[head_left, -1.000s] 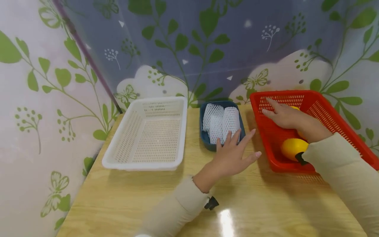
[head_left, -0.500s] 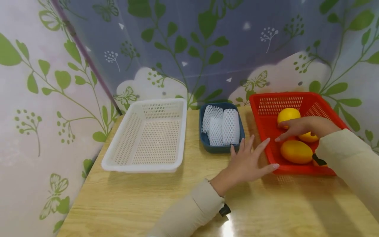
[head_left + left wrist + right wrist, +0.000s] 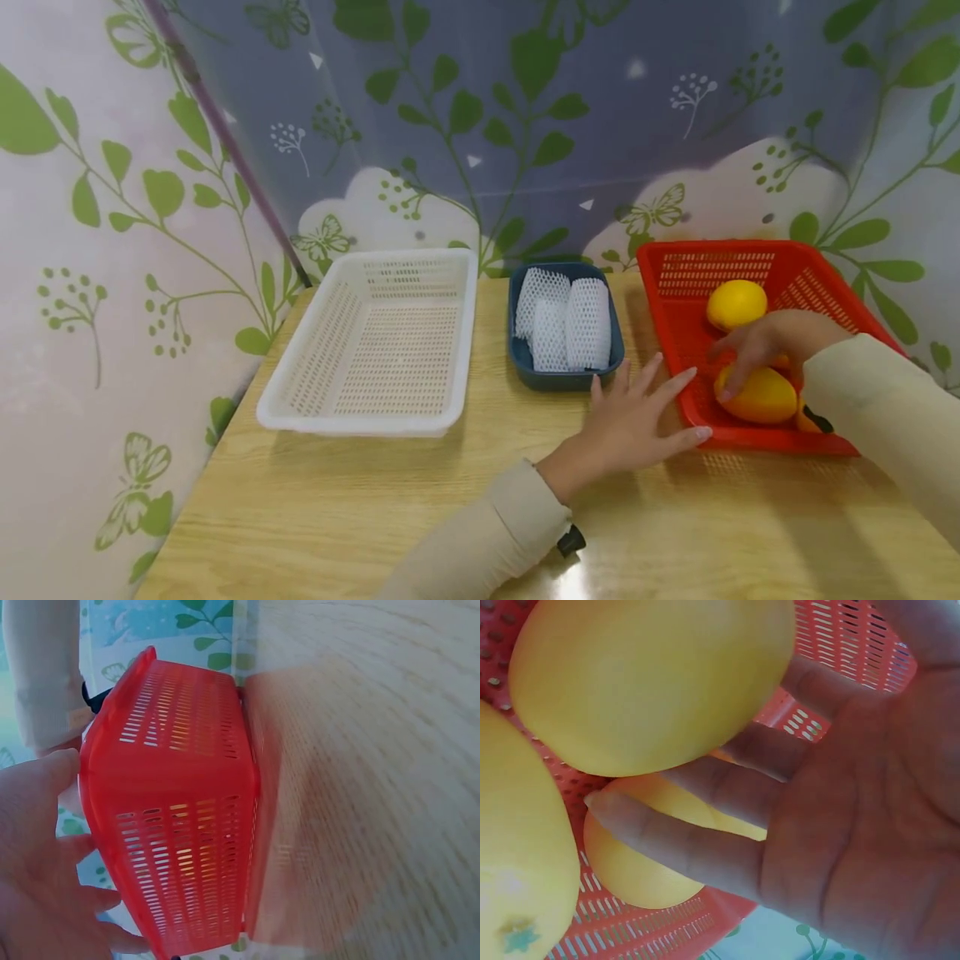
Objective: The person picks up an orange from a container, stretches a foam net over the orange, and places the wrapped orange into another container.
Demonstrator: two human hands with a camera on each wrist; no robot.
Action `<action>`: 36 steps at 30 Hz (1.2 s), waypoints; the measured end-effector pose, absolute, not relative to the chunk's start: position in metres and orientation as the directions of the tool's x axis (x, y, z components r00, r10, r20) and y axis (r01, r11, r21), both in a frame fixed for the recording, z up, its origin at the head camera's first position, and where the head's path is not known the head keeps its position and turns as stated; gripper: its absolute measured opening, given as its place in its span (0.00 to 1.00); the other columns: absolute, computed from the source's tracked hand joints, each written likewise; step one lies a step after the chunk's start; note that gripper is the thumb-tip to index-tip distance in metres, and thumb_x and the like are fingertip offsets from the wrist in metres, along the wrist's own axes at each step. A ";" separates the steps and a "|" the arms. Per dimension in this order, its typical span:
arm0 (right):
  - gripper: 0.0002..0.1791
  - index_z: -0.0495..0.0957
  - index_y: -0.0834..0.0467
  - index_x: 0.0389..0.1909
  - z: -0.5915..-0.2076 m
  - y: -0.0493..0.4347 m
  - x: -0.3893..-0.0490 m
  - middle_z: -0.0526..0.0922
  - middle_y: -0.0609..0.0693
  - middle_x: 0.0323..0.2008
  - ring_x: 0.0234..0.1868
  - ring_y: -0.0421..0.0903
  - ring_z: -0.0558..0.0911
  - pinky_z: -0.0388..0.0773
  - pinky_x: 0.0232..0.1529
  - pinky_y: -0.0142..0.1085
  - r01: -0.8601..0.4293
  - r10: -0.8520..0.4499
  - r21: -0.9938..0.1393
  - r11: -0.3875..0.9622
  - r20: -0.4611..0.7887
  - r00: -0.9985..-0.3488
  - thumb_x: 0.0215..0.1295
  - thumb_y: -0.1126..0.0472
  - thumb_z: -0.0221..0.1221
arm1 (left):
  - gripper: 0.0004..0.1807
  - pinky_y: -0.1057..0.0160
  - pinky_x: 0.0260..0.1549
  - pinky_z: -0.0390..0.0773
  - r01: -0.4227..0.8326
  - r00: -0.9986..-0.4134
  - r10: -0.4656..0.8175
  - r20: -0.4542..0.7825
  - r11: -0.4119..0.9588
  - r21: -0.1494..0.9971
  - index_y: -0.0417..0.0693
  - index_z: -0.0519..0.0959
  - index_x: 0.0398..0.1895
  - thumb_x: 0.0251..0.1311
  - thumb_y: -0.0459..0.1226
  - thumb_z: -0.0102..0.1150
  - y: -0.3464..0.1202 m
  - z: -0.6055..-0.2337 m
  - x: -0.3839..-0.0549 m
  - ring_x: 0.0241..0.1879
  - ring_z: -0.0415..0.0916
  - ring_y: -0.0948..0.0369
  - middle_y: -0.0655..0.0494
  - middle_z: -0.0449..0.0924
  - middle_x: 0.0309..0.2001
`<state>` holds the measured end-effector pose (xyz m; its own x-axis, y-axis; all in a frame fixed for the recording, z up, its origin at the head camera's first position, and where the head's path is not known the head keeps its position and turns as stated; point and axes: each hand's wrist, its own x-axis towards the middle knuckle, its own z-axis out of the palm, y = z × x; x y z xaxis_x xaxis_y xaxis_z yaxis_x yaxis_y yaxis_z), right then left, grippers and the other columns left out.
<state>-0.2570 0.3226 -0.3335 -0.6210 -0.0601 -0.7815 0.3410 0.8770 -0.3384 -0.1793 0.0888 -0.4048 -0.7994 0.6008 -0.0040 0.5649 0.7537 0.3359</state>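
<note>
In the head view my right hand (image 3: pixel 783 342) reaches into the red basket (image 3: pixel 675 321), straddling an oval yellow-orange fruit (image 3: pixel 761 396) that looks like a mango. The right wrist view shows its fingers (image 3: pixel 697 844) fairly straight, passing behind the large fruit (image 3: pixel 652 682). A rounder yellow fruit (image 3: pixel 737 305) lies farther back in the basket, and others sit partly hidden under the hand and sleeve. My left hand (image 3: pixel 626 429) has spread fingers, with fingertips right at the basket's near left corner; the left wrist view puts them along the rim (image 3: pixel 94 802).
Left of the red basket stands a small dark blue tub (image 3: pixel 566 381) with several white foam net sleeves (image 3: pixel 588 325). A white basket (image 3: pixel 360 423) is at the left of the wooden table (image 3: pixel 337 517). A leaf-patterned wall (image 3: pixel 450 125) rises behind.
My right hand has come back from the basket's far left side and lowered to the oval fruit. My left hand has moved right, from near the blue tub to the red basket's corner.
</note>
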 end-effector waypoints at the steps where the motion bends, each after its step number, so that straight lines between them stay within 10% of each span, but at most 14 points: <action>1: 0.57 0.54 0.56 0.74 -0.334 0.323 -0.257 0.47 0.80 0.62 0.54 0.77 0.56 0.77 0.40 0.61 0.339 -0.057 -0.333 0.880 -0.782 -0.620 0.45 0.49 0.74 | 0.39 0.35 0.66 0.49 0.569 -0.798 0.603 0.002 0.752 0.333 0.85 0.37 0.73 0.60 0.73 0.33 0.090 -0.405 -0.179 0.75 0.39 0.47 0.64 0.36 0.77; 27: 0.55 0.60 0.56 0.71 -0.333 0.327 -0.256 0.59 0.77 0.53 0.49 0.73 0.62 0.80 0.36 0.55 0.341 0.010 -0.273 0.900 -0.768 -0.641 0.39 0.57 0.76 | 0.38 0.35 0.66 0.48 0.582 -0.793 0.607 0.051 0.732 0.354 0.78 0.51 0.74 0.61 0.71 0.36 0.095 -0.406 -0.176 0.76 0.37 0.50 0.65 0.41 0.77; 36: 0.48 0.60 0.60 0.67 -0.334 0.322 -0.266 0.64 0.67 0.53 0.50 0.67 0.66 0.72 0.49 0.64 -0.093 -0.271 -0.290 0.952 -0.667 -0.694 0.47 0.53 0.74 | 0.38 0.34 0.66 0.48 0.579 -0.794 0.607 0.044 0.731 0.360 0.76 0.53 0.74 0.61 0.71 0.36 0.095 -0.405 -0.176 0.76 0.37 0.48 0.63 0.43 0.77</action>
